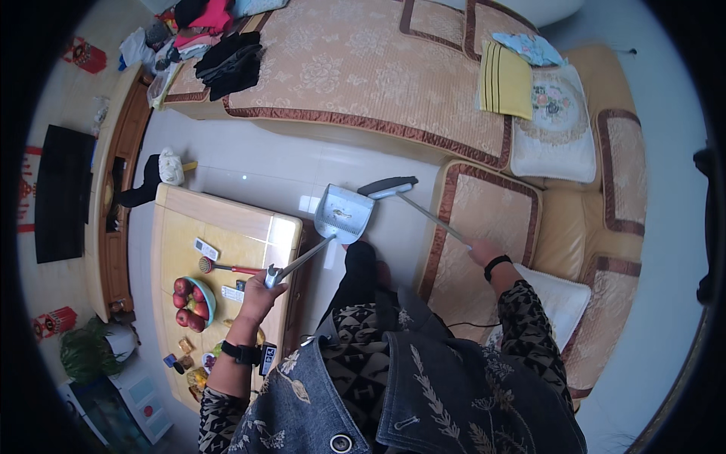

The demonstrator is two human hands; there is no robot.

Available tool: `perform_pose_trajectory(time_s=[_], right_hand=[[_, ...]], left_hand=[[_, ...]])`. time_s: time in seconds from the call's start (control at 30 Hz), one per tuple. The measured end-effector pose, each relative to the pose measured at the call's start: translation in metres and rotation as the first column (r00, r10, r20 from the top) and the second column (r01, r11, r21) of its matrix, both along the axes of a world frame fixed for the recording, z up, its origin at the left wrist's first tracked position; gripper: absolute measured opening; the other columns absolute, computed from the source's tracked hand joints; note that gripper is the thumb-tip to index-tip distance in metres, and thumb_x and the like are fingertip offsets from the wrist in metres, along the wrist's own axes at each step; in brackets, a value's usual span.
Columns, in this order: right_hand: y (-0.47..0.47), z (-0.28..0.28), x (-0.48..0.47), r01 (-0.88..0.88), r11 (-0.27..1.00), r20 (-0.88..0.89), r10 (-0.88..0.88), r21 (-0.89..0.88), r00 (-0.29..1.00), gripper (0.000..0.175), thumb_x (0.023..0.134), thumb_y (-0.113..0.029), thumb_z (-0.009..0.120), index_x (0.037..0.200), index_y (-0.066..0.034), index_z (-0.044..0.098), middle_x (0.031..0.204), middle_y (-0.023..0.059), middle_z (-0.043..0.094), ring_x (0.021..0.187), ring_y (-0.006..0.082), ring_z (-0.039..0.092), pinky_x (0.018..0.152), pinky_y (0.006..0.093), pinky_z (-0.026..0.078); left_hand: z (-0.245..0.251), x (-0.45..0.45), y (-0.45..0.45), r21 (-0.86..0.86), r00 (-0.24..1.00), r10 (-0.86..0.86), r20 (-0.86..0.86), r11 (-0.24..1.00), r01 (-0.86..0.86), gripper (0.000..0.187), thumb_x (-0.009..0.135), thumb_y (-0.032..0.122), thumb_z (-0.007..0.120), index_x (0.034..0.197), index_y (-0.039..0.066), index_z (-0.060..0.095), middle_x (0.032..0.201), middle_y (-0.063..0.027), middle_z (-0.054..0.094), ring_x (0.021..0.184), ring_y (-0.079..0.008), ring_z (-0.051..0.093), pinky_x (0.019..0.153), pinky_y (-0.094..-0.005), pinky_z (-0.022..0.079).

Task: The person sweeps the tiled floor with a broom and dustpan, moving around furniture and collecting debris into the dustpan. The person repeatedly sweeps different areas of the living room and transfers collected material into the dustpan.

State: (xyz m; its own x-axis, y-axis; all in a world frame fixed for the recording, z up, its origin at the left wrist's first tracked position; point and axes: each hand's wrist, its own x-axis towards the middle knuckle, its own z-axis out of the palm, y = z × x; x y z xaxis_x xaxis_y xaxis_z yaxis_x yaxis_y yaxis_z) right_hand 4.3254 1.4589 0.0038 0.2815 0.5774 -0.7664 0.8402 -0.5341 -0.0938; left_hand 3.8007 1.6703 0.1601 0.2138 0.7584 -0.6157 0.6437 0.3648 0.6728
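My left hand (260, 296) grips the top end of a long-handled dustpan (342, 211), beside the wooden coffee table. The grey pan rests on the tiled floor with its mouth facing away from me, and a little debris (341, 214) lies inside it. In my right hand (483, 249) is the pole of a broom (432, 217). The broom's dark bristle head (388, 185) touches the floor just right of the pan's mouth. My foot, in dark trousers (359, 267), stands close behind the dustpan.
The coffee table (227, 213) at left carries a bowl of apples (193, 303), remotes (206, 248) and snacks. A sofa with quilted covers (363, 62) runs along the far side and the right (488, 210). Folded dark clothes (229, 63) lie on it. A TV cabinet (122, 130) stands far left.
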Motion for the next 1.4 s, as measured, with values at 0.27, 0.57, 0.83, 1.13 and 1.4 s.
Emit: perform_pose_trajectory(time_s=[0.27,0.57,0.83,1.13,1.4], right_hand=[[0.128,0.018,0.000,-0.279,0.953,-0.030,0.284,0.120,0.958,0.037,0.087,-0.015,0.045,0.122,-0.0219,0.056,0.100,0.0179,0.064,0.092,0.0373,0.061,0.079,0.0469,0.048],[0.230,0.027,-0.023,-0.452,0.890,-0.039,0.455,0.066,0.890,0.034,0.090,-0.016,0.039,0.120,-0.0170,0.055,0.098,0.0196,0.063,0.093,0.0363,0.061,0.078,0.0464,0.049],[0.305,-0.009,-0.032,-0.495,0.861,-0.079,0.505,0.113,0.860,0.031,0.095,-0.024,0.038,0.117,-0.0156,0.058,0.099,0.0198,0.064,0.095,0.0375,0.061,0.080,0.0483,0.049],[0.449,-0.005,-0.023,-0.639,0.757,-0.138,0.653,0.135,0.744,0.035,0.096,-0.026,0.033,0.117,-0.0161,0.060,0.104,0.0193,0.064,0.099,0.0371,0.061,0.084,0.0469,0.048],[0.521,-0.015,-0.042,-0.725,0.685,-0.133,0.727,0.072,0.673,0.036,0.095,-0.022,0.031,0.114,-0.0085,0.058,0.112,0.0206,0.061,0.105,0.0377,0.059,0.089,0.0469,0.047]], left_hand=[[-0.001,0.004,0.022,-0.045,0.997,0.057,0.051,0.997,-0.055,0.030,0.075,0.006,0.074,0.103,0.000,0.063,0.076,0.0074,0.054,0.072,-0.0047,0.047,0.069,-0.0231,0.043],[-0.007,-0.003,0.034,-0.123,0.985,0.170,0.025,0.978,-0.165,0.033,0.075,0.011,0.076,0.104,0.004,0.063,0.079,0.0022,0.057,0.074,-0.0090,0.051,0.072,-0.0254,0.045],[-0.016,0.018,0.026,-0.181,0.924,0.382,-0.024,0.907,-0.380,0.024,0.075,0.011,0.076,0.094,0.005,0.064,0.072,0.0043,0.054,0.065,-0.0076,0.047,0.062,-0.0250,0.043],[-0.005,0.100,0.033,-0.183,0.745,0.649,-0.154,0.722,-0.667,0.023,0.075,0.014,0.077,0.091,0.005,0.064,0.069,0.0051,0.051,0.063,-0.0072,0.043,0.057,-0.0254,0.041],[0.001,0.147,0.038,-0.076,0.598,0.793,-0.120,0.593,-0.802,0.027,0.077,0.008,0.073,0.103,0.007,0.064,0.063,0.0055,0.049,0.047,-0.0051,0.039,0.041,-0.0222,0.031]])
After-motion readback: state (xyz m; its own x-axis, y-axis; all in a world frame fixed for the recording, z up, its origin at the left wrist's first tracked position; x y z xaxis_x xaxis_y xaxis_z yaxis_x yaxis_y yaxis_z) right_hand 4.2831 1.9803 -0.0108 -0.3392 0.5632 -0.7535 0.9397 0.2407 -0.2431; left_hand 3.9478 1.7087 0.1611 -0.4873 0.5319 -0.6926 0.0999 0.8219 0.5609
